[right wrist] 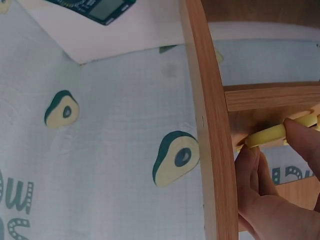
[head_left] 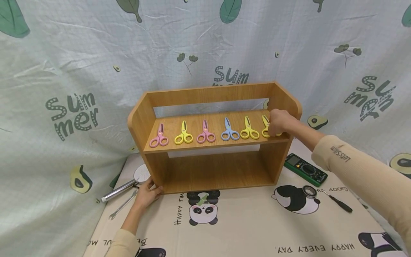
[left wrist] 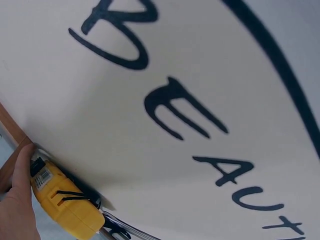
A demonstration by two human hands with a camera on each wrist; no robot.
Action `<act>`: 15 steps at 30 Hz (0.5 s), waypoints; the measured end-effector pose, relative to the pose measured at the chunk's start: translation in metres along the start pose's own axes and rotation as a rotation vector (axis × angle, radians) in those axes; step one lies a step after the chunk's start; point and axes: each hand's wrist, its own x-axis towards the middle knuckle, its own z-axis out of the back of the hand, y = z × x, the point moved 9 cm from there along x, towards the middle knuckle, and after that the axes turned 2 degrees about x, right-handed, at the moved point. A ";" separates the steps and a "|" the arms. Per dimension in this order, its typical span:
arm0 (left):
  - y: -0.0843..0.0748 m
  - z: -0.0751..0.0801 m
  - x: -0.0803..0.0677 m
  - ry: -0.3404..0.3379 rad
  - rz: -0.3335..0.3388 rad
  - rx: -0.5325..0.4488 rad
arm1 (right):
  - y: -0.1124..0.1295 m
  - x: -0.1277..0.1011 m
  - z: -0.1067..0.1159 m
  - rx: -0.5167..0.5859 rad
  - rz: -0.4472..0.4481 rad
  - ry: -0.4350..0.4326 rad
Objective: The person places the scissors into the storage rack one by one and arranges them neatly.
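A two-tier wooden shelf (head_left: 208,171) stands on the table, with a row of children's scissors on its upper board: pink scissors (head_left: 159,137), yellow scissors (head_left: 183,135) and blue scissors (head_left: 229,132) among them. At the row's right end, my right hand (head_left: 279,123) pinches the handle of another pair of yellow scissors (right wrist: 270,134) between thumb and fingers. Its blades point to the back, and the hand covers part of the handles. Low on the left, my left hand (head_left: 147,194) holds the shelf's bottom front corner, thumb at the front edge.
Left of the shelf lie a round-headed metal tool (head_left: 120,189) and a wrench (head_left: 123,205); a yellow-cased object (left wrist: 67,200) is beside the left hand. To the right are a green multimeter (head_left: 306,169), a roll of tape (head_left: 309,191) and a screwdriver (head_left: 340,203). A printed curtain (head_left: 96,53) hangs behind.
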 end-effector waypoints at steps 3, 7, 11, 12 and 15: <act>0.000 0.000 0.000 0.002 0.001 0.013 | 0.000 0.000 -0.001 -0.007 0.010 0.006; 0.000 0.000 0.000 0.001 0.001 0.015 | 0.000 0.001 -0.001 -0.013 0.017 0.004; 0.000 0.000 -0.001 0.000 0.000 0.021 | 0.001 0.001 -0.002 -0.035 0.019 0.017; -0.001 0.000 -0.001 0.001 0.001 0.023 | 0.001 0.002 -0.002 -0.042 0.020 0.022; -0.001 -0.001 -0.003 0.001 0.005 0.038 | 0.002 0.001 -0.003 -0.055 0.024 0.037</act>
